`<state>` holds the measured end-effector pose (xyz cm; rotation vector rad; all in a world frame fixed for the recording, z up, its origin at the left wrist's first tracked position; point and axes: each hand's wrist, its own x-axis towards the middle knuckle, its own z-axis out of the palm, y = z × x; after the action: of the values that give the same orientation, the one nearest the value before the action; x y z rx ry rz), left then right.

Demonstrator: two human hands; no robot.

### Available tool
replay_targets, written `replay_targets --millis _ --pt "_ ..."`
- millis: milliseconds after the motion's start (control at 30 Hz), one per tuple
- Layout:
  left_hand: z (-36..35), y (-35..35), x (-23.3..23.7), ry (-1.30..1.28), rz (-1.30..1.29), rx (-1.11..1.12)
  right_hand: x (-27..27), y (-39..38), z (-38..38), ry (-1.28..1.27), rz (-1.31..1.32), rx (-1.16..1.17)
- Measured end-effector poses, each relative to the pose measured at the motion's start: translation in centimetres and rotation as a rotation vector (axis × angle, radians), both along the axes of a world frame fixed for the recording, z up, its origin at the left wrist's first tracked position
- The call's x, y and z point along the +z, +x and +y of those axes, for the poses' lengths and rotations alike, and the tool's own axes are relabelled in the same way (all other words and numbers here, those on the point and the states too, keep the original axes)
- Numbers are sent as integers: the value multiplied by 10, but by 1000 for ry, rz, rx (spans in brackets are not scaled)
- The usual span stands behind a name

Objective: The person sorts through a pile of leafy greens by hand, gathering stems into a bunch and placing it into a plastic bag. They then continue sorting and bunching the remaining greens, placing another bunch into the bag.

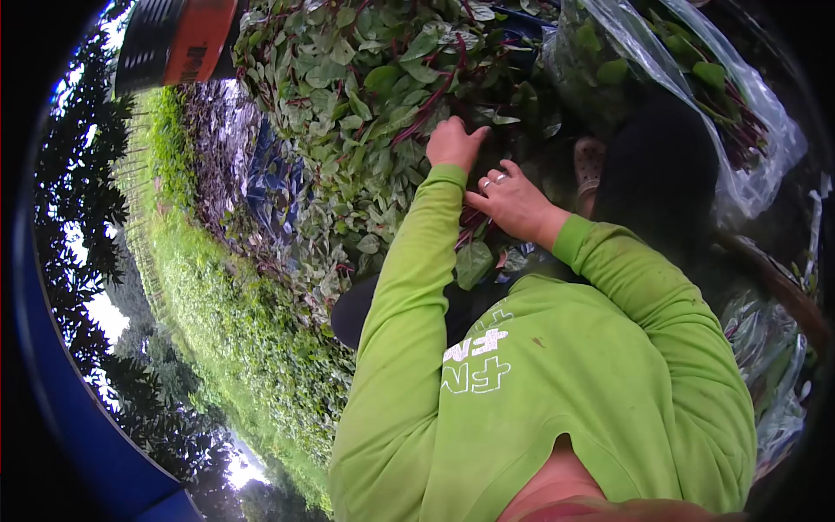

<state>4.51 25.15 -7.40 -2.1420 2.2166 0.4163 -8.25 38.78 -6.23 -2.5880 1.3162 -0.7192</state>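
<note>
Beside a green field, directly in front of a person in a lime-green top: a broad heap of red-stemmed leafy greens, spread from the top of the view down toward the lap. At the heap's right-hand margin, a left hand with fingers bent down among leaves and stems, thumb out to the side; impossible to tell whether closed around any stem. Just beside, a right hand, half-curled and loose, over a small lot of red stems; hold, if any, not clear from this angle.

Light in the hand, by all appearances, with soft, thin leaves likely to tear or bruise and stems probably firmer, perhaps slick if wet. Best gripped by the stems, several together, without squeezing the foliage.

By count: two hands; seemingly two rings, both on the right; one black container with an orange label; two clear plastic bags in view, an upper bag with greens inside and a lower bag in shadow; one clog. Too many overlapping leaves for any tally.
</note>
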Motion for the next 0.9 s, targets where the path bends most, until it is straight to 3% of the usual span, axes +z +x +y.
replay_targets --millis 133,267,367,467,600,700,800,867,900 --pt "-9 13 -20 13 46 3 1 -5 2 147 73 -4" --pt "5 71 -17 201 543 42 1 -6 -2 105 32 7" --pt "30 91 26 376 554 47 7 -4 -6 -16 -36 16" --pt "43 114 37 566 648 58 9 -1 -8 -49 -44 20" --pt "50 124 56 739 565 -56 3 -1 -10 -79 -71 -50" --pt "33 127 74 898 452 -138 4 -2 -9 105 -2 -29" --pt "-4 115 72 652 509 -189 3 0 -6 34 -25 -68" --pt "-39 84 43 61 629 -254 5 1 -6 96 -26 -32" --pt "-57 65 30 -168 545 -295 6 1 -6 124 -23 -18"
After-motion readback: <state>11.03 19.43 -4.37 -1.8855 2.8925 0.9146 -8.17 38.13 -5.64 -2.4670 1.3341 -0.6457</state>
